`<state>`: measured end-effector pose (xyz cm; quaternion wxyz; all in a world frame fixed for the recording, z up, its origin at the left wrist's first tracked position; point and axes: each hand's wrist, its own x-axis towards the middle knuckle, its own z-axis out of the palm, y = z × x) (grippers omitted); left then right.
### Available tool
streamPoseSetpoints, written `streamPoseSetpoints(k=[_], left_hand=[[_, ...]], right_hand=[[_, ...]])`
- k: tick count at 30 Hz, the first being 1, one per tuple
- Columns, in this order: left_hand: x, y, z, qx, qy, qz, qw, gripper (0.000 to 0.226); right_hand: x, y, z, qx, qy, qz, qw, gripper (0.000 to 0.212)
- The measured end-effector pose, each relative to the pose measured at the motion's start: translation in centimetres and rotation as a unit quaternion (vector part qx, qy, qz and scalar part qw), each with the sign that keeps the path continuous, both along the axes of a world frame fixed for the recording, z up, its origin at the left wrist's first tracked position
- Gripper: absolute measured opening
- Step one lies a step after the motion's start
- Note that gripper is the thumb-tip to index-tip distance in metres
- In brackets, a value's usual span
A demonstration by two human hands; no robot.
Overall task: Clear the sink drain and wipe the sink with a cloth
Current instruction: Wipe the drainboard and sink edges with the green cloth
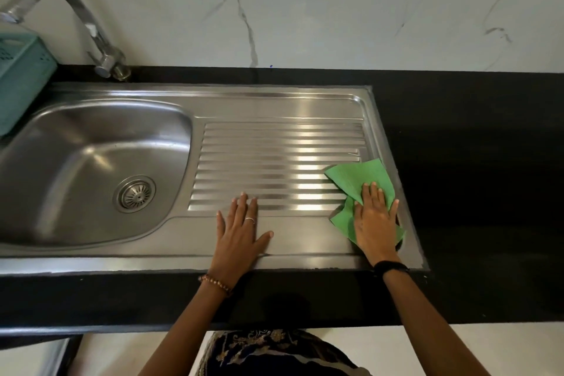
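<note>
A stainless steel sink (274, 107) is set into a black counter, its bowl at the left with a round drain strainer (135, 193) at the bottom. A ribbed drainboard (274, 162) fills the right half. A green cloth (358, 177) lies crumpled on the drainboard's near right corner. My right hand (374, 223) presses flat on the cloth, fingers spread. My left hand (241, 232) rests flat on the bare steel at the drainboard's front edge, holding nothing.
A curved chrome tap (91, 30) rises behind the bowl at the back left. A teal plastic basket (21, 79) stands at the far left beside the bowl. Black counter (473, 146) stretches to the right, backed by a white marble wall.
</note>
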<state>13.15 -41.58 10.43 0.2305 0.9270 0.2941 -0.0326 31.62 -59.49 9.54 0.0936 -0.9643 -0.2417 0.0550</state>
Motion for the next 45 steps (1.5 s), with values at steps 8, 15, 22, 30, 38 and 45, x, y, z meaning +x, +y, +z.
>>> streamPoseSetpoints(k=[8,15,22,30,38,45], left_hand=[[-5.7,5.8,-0.3,0.008,0.043,0.071,0.997,0.087],[-8.3,7.7,-0.3,0.011,0.044,0.055,0.997,0.085],[-9.3,8.1,-0.5,0.035,0.019,0.02,0.999,0.074],[-7.8,5.1,0.2,-0.007,-0.015,0.023,1.0,0.069],[-1.4,-2.9,0.4,-0.016,0.022,-0.077,0.997,0.08],[-0.5,-4.5,-0.5,0.036,0.046,-0.072,0.996,0.081]], right_hand=[[-6.1,9.4,0.1,0.056,0.025,0.124,0.99,0.049],[-11.6,19.1,0.2,0.064,0.037,0.219,0.973,0.05],[-15.1,23.1,-0.2,0.05,0.034,0.336,0.94,0.049],[-13.5,18.3,-0.3,0.082,0.031,0.325,0.941,0.05],[-5.5,5.8,0.1,0.054,0.003,0.166,0.985,0.052],[0.1,-1.5,0.4,-0.022,-0.022,0.052,0.998,0.052]])
